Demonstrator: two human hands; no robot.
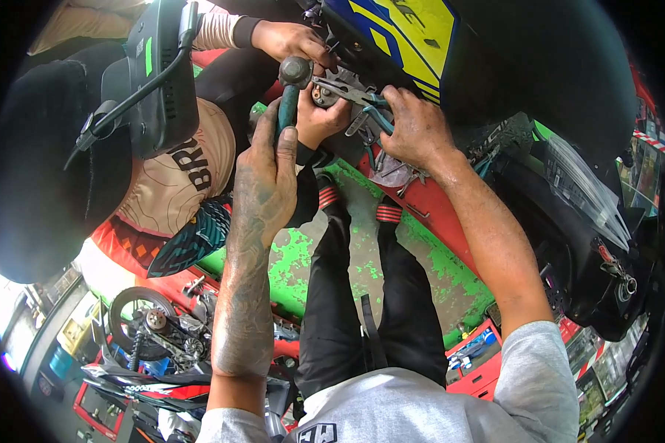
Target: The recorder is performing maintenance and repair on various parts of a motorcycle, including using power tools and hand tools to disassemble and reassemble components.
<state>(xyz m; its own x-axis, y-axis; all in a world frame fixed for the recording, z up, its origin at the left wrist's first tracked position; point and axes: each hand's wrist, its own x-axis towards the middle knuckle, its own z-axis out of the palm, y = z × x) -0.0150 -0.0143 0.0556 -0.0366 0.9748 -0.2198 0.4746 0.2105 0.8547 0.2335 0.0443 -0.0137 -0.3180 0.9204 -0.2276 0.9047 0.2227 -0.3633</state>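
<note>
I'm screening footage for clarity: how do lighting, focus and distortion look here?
Head view: the fisheye leaves dark, rounded corners; head view, far left: washed-out glare; head view, upper middle: hammer and pliers without obvious blur; head view, upper right: black panel showing little detail.

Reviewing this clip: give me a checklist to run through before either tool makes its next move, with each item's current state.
1. Hammer secured in the left hand: ok, fingers wrapped around the handle.
2. Pliers secured in the right hand: ok, handles held.
3. Pliers' jaws firmly on the small metal part: cannot tell, contact too small to judge.
4. Metal part supported: ok, apparently by the co-worker's lower hand.
5. Co-worker's hands well clear of the hammer: not ok, the lower hand and upper hand both appear close to its head.
</note>
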